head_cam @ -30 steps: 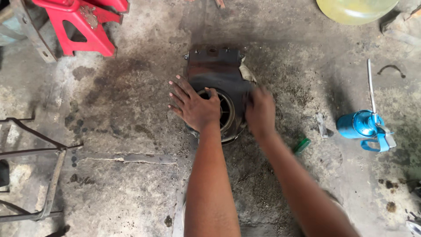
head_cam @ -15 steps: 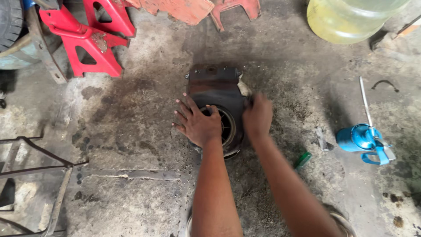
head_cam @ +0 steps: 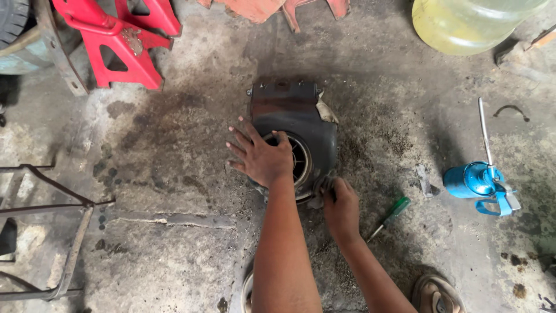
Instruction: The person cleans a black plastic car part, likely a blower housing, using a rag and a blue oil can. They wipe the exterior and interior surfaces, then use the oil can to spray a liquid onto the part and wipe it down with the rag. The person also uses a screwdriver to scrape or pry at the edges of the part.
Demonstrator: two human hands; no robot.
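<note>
A dark, dirty metal fan housing [head_cam: 289, 110] with a round grilled opening lies on the stained concrete floor. My left hand [head_cam: 262, 157] rests flat on its left side, fingers spread over the rim of the opening. My right hand [head_cam: 340, 207] is at the housing's lower right edge, fingers closed on a small grey rag or part there; what exactly it grips is hard to make out.
A green-handled screwdriver [head_cam: 391, 215] lies right of my right hand. A blue oil can [head_cam: 478, 179] with a long spout sits further right. Red jack stands [head_cam: 119, 40] are at top left, a yellowish plastic jug [head_cam: 469, 23] at top right, a metal frame [head_cam: 52, 232] at left.
My right hand slid from the housing's upper right side down to its lower right edge. My left hand stayed on the housing. The view shifted slightly down.
</note>
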